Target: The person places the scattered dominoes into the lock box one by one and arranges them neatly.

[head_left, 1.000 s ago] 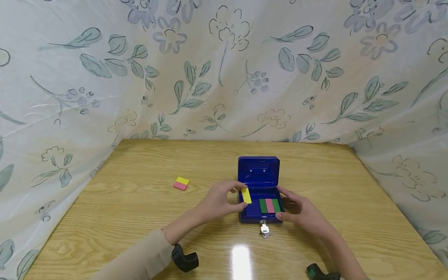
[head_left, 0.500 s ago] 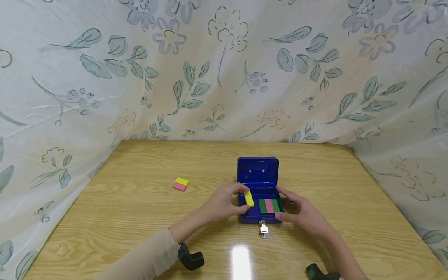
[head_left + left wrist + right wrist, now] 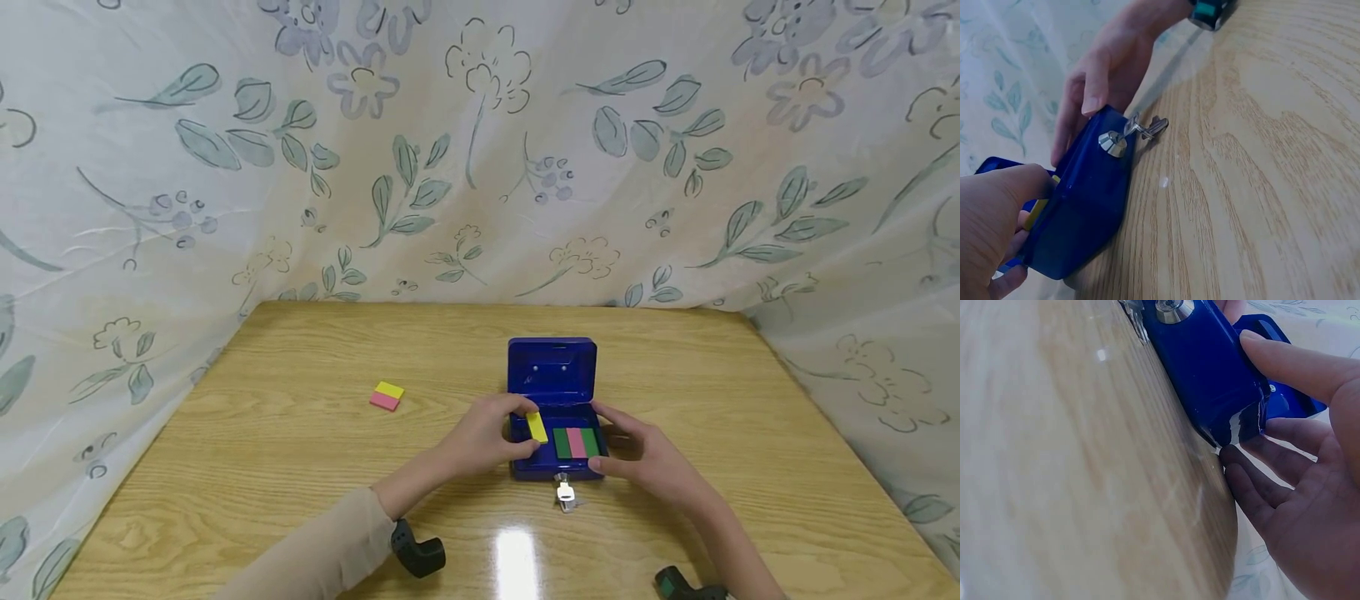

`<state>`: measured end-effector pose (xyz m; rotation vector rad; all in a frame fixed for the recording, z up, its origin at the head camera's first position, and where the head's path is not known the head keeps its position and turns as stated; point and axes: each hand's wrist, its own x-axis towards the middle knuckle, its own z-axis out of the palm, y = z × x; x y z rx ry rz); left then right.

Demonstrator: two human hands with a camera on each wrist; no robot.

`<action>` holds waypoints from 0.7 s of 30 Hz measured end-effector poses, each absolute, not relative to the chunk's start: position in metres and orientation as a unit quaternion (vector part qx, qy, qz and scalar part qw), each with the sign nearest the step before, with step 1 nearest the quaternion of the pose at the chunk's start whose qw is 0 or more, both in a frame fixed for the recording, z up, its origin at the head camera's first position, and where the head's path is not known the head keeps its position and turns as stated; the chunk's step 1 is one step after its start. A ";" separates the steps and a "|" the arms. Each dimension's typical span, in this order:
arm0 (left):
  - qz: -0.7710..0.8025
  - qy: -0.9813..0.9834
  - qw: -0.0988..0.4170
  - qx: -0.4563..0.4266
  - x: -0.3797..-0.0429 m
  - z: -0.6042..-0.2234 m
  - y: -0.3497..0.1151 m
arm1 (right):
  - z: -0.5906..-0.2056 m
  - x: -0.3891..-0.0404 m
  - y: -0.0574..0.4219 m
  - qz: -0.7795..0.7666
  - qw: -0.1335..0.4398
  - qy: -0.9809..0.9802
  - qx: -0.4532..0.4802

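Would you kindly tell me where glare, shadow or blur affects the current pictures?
Head view: a bright white glare patch on the table, nearer the camera than the blue box; left wrist view: dimmer, with dark shadow on the table beside the blue box; right wrist view: table grain smeared, the right hand somewhat sharper.

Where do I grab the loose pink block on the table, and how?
Probably by its two short ends, coming from above: the pink block lies flat, ends free, with a yellow block against its far long side.
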<state>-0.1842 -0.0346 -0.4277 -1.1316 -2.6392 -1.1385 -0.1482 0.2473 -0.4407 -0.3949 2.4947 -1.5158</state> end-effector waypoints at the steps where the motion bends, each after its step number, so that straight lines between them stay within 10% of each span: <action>1: -0.369 -0.854 0.026 -0.366 -0.185 -0.428 -0.034 | -0.441 -0.148 0.247 -0.513 0.099 0.842 -0.133; 21: -0.327 -0.863 0.023 -0.383 -0.190 -0.431 -0.021 | -0.441 -0.148 0.247 -0.509 0.097 0.845 -0.130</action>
